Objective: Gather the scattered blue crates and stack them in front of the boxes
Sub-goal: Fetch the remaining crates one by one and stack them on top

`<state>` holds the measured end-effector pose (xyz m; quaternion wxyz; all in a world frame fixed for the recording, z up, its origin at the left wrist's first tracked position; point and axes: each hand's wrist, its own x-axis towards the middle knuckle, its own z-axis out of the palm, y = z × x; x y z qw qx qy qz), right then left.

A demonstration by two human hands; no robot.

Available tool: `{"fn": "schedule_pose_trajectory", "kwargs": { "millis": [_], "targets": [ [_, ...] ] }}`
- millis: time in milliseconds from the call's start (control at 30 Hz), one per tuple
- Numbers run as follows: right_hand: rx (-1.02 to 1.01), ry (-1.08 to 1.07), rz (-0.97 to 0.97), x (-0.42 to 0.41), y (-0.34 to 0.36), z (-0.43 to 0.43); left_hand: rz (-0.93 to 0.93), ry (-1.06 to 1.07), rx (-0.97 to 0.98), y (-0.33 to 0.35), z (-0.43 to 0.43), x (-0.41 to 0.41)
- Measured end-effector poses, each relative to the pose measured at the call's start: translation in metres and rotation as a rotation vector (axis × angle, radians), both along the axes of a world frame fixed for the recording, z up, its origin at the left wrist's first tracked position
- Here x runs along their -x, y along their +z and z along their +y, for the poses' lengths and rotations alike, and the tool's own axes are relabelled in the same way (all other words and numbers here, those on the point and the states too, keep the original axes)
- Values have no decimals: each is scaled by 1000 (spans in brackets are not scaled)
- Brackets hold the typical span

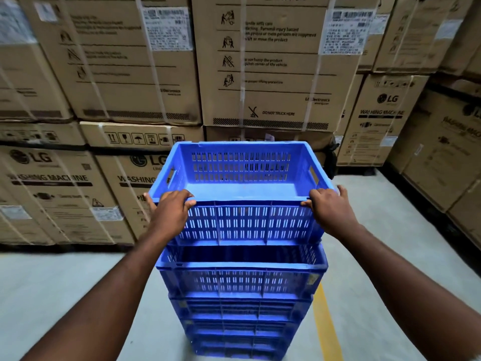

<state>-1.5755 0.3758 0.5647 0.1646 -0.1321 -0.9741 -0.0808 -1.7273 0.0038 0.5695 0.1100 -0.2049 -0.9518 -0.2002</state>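
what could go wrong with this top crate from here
The left hand and right hand grip only the near rim of the top blue slotted plastic crate, so its far end may dip and miss seating.
The stack of blue crates beneath is tall; a shove might tip it toward the cardboard boxes.

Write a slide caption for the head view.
Left hand and right hand grip the near rim of the top crate over the crate stack, before cardboard boxes.

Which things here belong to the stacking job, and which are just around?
In the job: top crate, gripped by left hand and right hand; crate stack beneath; cardboard boxes behind.
Just lying about: yellow floor line; grey floor.
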Motion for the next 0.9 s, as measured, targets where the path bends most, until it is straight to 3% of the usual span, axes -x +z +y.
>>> {"fn": "schedule_pose_trajectory", "kwargs": {
  "millis": [267, 533, 667, 900],
  "targets": [
    [-100, 87, 162, 4, -11, -7, 73, -41, 54, -8, -9, 27],
    [18, -54, 16, 16, 2, 14, 1, -66, 36, -2, 23, 43],
    [59, -107, 53, 0, 1, 20, -31, -118, 39, -5, 36, 36],
    [129, -91, 119, -20, -5, 20, 92, -177, -5, -4, 28, 16]
  ]
}}
